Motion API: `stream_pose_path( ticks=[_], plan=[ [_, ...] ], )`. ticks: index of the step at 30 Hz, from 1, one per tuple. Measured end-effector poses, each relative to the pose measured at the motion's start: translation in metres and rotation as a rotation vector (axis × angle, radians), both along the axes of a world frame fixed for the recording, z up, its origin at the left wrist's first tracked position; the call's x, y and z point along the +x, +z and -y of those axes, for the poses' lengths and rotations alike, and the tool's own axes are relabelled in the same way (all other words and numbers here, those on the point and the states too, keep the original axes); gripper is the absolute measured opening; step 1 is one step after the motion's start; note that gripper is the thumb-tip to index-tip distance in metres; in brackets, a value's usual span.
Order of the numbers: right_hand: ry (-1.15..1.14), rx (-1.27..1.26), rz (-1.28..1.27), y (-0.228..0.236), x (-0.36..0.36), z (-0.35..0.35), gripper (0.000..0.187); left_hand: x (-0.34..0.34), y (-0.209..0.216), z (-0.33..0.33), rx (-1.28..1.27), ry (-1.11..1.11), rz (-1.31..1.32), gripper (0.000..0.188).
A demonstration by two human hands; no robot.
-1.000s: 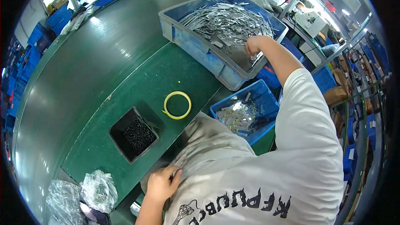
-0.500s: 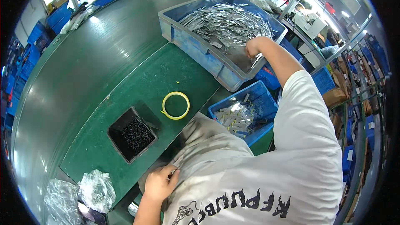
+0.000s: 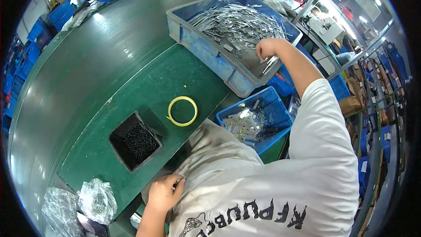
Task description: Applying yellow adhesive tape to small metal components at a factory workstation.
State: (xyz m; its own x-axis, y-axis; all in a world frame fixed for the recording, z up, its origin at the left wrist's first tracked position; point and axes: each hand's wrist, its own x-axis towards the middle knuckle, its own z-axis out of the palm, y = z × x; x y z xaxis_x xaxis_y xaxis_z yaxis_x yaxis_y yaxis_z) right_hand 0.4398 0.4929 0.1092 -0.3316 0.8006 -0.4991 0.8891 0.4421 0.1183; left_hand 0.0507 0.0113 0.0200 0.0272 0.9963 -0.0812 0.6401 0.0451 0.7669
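Dark lettering (image 3: 266,213) and a drawn figure (image 3: 191,225) mark the white shirt (image 3: 324,127). Thin, shiny silver metal strips (image 3: 239,23) lie jumbled in the large blue bin (image 3: 202,47), heaped toward its far side. The right hand (image 3: 266,48), fingers curled together, hangs over the bin's nearer end; the left hand (image 3: 165,189) sits half curled beside the green table (image 3: 147,83). From this angle, I cannot tell whether either clasps anything.

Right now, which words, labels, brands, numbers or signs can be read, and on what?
Large black lettering across the white short-sleeved fabric shirt: legible, but I won't copy its wording.
Small white labels on the blue plastic shelf bins at right: too small to read.
Large blue plastic bin holding silver metal strips: no readable text.
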Motion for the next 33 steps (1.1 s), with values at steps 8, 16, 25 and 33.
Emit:
stream_pose_path(
  ticks=[8, 16, 25, 33],
  plan=[
    [0.005, -0.013, -0.331, 0.004, 0.01, -0.003, 0.018, 0.001, -0.001, -0.002, -0.032, -0.013, 0.002, 0.014],
    [0.11, 0.075, -0.476, 0.044, -0.055, 0.041, 0.02, 0.003, -0.005, -0.003, -0.042, -0.023, 0.011, 0.013],
    [-0.004, 0.119, -0.942, 0.1, -0.074, 0.084, 0.015, 0.001, 0.007, 0.005, -0.031, -0.037, -0.027, 0.014],
    [0.239, -0.26, -1.729, 0.113, -0.129, 0.223, 0.025, -0.001, -0.003, 0.007, 0.18, -0.023, 0.184, 0.023]
  ],
)
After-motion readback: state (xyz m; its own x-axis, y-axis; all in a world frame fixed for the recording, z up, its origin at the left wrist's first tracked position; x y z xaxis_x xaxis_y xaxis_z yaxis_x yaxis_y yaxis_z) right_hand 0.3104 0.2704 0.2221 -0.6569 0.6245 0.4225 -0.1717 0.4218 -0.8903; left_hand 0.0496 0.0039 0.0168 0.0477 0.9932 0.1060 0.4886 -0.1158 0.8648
